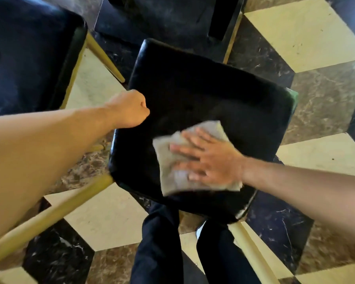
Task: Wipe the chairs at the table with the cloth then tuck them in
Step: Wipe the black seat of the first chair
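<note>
While the right hand (209, 158) lies flat and spread on the cloth (178, 160), pressing it onto the near part of the black chair seat (203, 95), the left hand (129, 108) is curled into a fist at the seat's left edge, likely steadying the chair against the wiping.

A black chair seat (193, 95) is looking like smooth leather or vinyl, faintly glossy, catching light along its rounded edges. A grey cloth (170, 167) lying on it is looking soft, matt and slightly napped. The chair legs (55, 214) are showing a brushed, gold-toned metal finish. A neighbouring chair (29, 58) is appearing covered in dark blue velvety fabric. The floor (307, 37) is shining as polished stone, cream tiles beside veined brown and black marble.
</note>
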`<act>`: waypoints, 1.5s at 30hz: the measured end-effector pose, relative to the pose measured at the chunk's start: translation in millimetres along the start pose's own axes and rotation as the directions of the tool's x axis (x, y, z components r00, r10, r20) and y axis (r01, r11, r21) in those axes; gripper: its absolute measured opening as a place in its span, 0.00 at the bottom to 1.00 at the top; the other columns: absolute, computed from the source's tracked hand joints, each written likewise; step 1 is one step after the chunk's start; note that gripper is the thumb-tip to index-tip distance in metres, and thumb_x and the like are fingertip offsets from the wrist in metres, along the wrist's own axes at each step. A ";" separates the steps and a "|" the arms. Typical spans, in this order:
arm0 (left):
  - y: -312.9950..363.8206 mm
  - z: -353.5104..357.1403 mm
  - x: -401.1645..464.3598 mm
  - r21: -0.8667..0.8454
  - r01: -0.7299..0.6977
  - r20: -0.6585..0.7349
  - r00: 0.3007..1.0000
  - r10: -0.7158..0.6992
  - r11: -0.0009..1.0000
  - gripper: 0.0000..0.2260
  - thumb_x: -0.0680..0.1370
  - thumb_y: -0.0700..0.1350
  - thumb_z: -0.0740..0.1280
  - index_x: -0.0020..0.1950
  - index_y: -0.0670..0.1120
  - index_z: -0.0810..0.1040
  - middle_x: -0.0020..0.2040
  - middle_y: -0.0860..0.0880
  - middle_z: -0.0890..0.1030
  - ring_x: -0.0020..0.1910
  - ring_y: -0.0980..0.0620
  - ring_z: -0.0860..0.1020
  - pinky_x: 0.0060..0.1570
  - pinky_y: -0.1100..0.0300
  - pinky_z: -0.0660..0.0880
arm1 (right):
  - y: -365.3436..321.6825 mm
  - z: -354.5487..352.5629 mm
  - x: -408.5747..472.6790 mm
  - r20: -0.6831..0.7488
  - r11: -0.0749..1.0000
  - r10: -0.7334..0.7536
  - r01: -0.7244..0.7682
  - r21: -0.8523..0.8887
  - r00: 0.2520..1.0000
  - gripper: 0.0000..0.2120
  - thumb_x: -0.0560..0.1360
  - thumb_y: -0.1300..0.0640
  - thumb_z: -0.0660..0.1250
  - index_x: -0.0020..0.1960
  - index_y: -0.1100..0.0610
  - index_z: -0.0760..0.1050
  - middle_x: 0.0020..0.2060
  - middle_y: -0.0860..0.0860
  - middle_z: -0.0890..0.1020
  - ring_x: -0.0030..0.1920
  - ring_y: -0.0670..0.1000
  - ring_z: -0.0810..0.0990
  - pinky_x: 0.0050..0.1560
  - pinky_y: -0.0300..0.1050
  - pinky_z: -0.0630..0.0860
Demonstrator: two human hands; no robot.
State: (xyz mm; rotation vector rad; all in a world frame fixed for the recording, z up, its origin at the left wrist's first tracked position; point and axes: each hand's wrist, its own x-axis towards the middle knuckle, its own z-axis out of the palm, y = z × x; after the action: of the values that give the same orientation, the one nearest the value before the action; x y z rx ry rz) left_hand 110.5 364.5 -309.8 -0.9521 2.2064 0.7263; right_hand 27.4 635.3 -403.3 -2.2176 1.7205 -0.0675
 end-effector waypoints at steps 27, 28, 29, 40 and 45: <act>-84.7 -38.0 27.1 -0.053 0.095 0.280 0.957 -0.076 0.994 0.11 0.81 0.43 0.62 0.55 0.40 0.82 0.49 0.40 0.84 0.49 0.40 0.82 0.51 0.50 0.80 | -20.0 -25.0 136.0 0.062 0.994 -0.108 0.110 -0.018 0.992 0.27 0.81 0.37 0.56 0.79 0.37 0.61 0.83 0.49 0.51 0.82 0.61 0.43 0.79 0.66 0.43; -87.4 -38.8 26.7 -0.104 0.099 0.229 0.971 -0.072 0.990 0.11 0.81 0.41 0.62 0.55 0.39 0.82 0.49 0.40 0.83 0.50 0.40 0.81 0.49 0.51 0.79 | 1.6 -33.1 148.0 0.059 0.998 -0.040 0.043 -0.051 0.997 0.29 0.81 0.37 0.56 0.80 0.37 0.58 0.83 0.49 0.51 0.82 0.61 0.43 0.79 0.66 0.40; -89.9 -40.5 27.3 -0.163 0.099 0.174 0.982 -0.070 0.982 0.10 0.81 0.40 0.62 0.55 0.39 0.82 0.48 0.40 0.82 0.48 0.41 0.81 0.45 0.53 0.77 | 23.4 -41.5 159.9 0.056 0.995 0.054 -0.049 -0.085 0.997 0.30 0.81 0.36 0.54 0.81 0.38 0.55 0.83 0.50 0.51 0.82 0.62 0.43 0.79 0.65 0.38; -133.4 -65.6 33.1 -0.483 0.108 -0.202 0.952 -0.230 0.869 0.10 0.84 0.46 0.60 0.63 0.46 0.75 0.58 0.45 0.76 0.47 0.47 0.78 0.41 0.55 0.73 | 35.1 -81.8 255.9 0.016 0.709 0.705 -0.704 -0.042 0.709 0.22 0.79 0.44 0.50 0.56 0.52 0.79 0.69 0.56 0.75 0.78 0.67 0.56 0.77 0.70 0.48; -136.4 -68.6 24.2 -0.427 0.094 -0.203 0.959 -0.197 0.899 0.12 0.84 0.44 0.59 0.42 0.47 0.75 0.43 0.45 0.79 0.37 0.48 0.76 0.36 0.56 0.74 | -49.7 -64.0 251.3 0.195 0.933 0.358 -0.359 -0.032 0.913 0.22 0.77 0.45 0.56 0.44 0.56 0.83 0.48 0.58 0.84 0.65 0.64 0.74 0.78 0.67 0.51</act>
State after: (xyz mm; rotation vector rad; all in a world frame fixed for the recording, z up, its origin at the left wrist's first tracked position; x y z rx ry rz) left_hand 180.7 226.9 -314.3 -1.4723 2.1921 1.0829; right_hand 126.0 392.7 -369.9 -1.7974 1.9751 0.2284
